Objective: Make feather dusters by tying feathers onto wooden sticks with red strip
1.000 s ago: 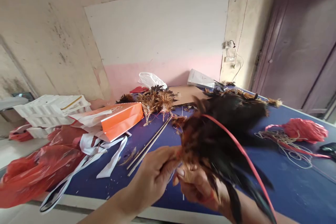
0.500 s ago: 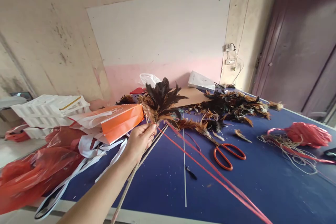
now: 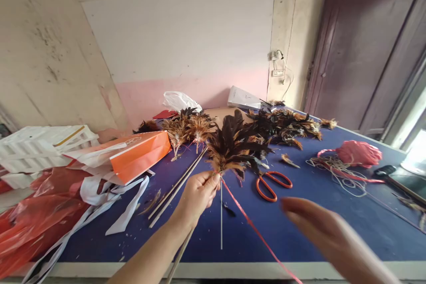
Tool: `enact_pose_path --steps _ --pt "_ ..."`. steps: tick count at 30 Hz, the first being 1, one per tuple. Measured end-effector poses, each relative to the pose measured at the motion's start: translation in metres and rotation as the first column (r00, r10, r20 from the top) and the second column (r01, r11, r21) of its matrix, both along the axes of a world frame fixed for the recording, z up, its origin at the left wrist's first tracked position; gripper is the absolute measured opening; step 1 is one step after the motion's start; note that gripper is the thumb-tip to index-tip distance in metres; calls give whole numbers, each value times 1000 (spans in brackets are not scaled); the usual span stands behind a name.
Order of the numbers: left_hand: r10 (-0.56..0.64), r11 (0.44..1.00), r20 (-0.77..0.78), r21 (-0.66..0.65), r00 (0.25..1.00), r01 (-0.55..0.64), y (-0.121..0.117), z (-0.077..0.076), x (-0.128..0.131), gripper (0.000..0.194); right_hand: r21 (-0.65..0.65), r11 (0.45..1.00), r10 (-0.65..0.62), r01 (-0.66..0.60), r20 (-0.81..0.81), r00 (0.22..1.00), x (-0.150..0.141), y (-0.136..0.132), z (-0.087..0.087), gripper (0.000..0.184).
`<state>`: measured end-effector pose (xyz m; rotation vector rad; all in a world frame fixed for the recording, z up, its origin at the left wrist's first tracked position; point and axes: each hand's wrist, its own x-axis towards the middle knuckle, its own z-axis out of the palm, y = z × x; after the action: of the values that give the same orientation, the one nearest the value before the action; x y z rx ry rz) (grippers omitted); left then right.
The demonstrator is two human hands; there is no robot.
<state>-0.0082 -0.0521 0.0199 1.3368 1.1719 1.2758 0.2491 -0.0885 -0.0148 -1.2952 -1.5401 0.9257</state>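
My left hand (image 3: 199, 193) is closed around a feather duster, gripping it just below its brown and black feathers (image 3: 229, 144). The duster's thin stick (image 3: 181, 253) runs down beneath my forearm. From the grip, a pink plastic string (image 3: 248, 219) stretches down to the lower right edge of the view. My right hand (image 3: 309, 219) hangs over the table's right half, apart from the duster, its fingers smeared by motion. Nearest to it lie orange-handled scissors (image 3: 271, 186), their blades hidden under feathers.
Loose feathers (image 3: 282, 124) are heaped at the back of the blue table (image 3: 133, 246). Bare sticks (image 3: 178, 186) and tied feather bunches (image 3: 199, 128) lie left of centre. An orange paper bag (image 3: 141, 157) and red plastic bags (image 3: 43, 213) cover the left. A pink string ball (image 3: 359, 153) sits right.
My right hand has come into view on the right. My left hand has shifted right and lower with the duster, away from the bare sticks. The view has turned somewhat right.
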Motion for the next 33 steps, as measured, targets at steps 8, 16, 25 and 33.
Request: enact_pose_path --steps 8,16,25,33 --pt "234 930 -463 364 855 -58 -22 -7 1 21 -110 938 300 -329 -221 928 -122 16 4 38" --pt "260 908 -540 418 801 -13 -28 -24 22 25 322 914 185 -248 215 959 -107 0 3 32" --pt "419 840 -471 526 776 -134 -30 -22 4 29 189 948 225 -255 167 960 -105 14 9 31" --pt "413 847 -530 522 740 -99 -32 -27 14 32 -126 919 244 -373 -562 790 -127 24 12 40"
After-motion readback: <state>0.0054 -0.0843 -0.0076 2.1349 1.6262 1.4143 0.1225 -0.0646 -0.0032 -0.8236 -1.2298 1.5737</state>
